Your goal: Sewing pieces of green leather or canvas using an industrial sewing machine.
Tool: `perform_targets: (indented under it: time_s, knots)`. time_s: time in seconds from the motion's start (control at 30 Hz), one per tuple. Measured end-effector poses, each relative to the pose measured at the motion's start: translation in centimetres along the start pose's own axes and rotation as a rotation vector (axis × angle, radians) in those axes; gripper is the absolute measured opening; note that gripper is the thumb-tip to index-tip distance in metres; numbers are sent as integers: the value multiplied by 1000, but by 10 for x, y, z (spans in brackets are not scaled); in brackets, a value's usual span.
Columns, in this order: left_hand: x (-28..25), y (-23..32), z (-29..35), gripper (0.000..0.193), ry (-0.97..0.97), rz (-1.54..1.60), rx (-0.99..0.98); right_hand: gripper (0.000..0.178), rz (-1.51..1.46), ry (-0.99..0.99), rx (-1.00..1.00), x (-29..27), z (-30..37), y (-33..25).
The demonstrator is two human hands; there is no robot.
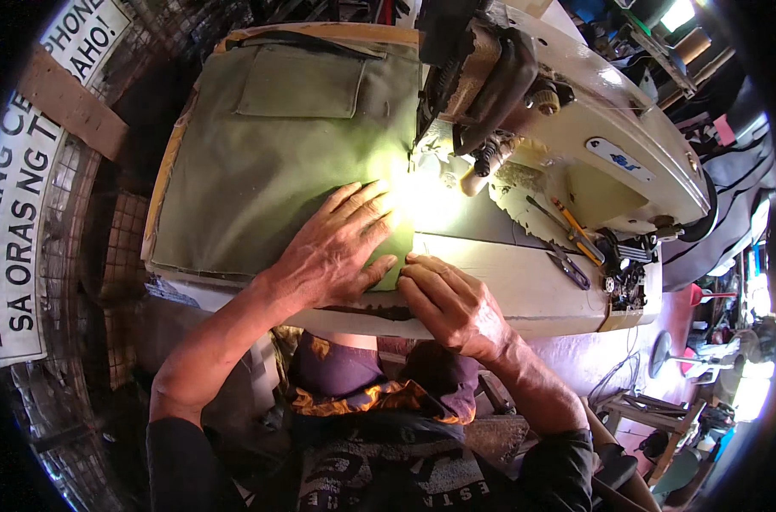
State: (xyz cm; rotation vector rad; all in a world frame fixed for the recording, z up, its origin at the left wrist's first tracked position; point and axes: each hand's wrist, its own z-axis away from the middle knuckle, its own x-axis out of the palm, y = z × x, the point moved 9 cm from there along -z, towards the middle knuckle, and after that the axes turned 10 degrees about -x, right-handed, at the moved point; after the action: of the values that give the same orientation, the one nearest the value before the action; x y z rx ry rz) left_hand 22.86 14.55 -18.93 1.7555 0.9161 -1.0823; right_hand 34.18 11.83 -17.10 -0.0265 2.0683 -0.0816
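Note:
A large piece of olive-green fabric (209,188) with a sewn patch pocket (298,81) lies over the left of the sewing table. My left hand (345,243) rests flat on it, fingers spread toward the bright lamp glow at the needle. At the fabric's right edge, near the table front, my right hand (448,299) has its thumb and fingers pinched together on the cloth. The sewing machine (601,111) arches over the right side. Glare hides the needle and presser foot.
On the machine bed lie a pencil (576,224), thread snips (569,266) and another slim dark tool. A dark strap (311,43) crosses the fabric's far edge. Lettered white signs (29,247) and wire mesh stand at the left. A small wooden stool (653,418) stands lower right.

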Motion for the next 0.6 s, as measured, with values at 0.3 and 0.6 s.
perform_targets:
  time_s: [0.3,0.6]
  knots:
    - [-1,-21,-28,53,11,55,-24,42,21,-52,-13,5,-6,32]
    - [0,-44,-61,45,99,10,56,40,-13,-102,50,17,-11,78]
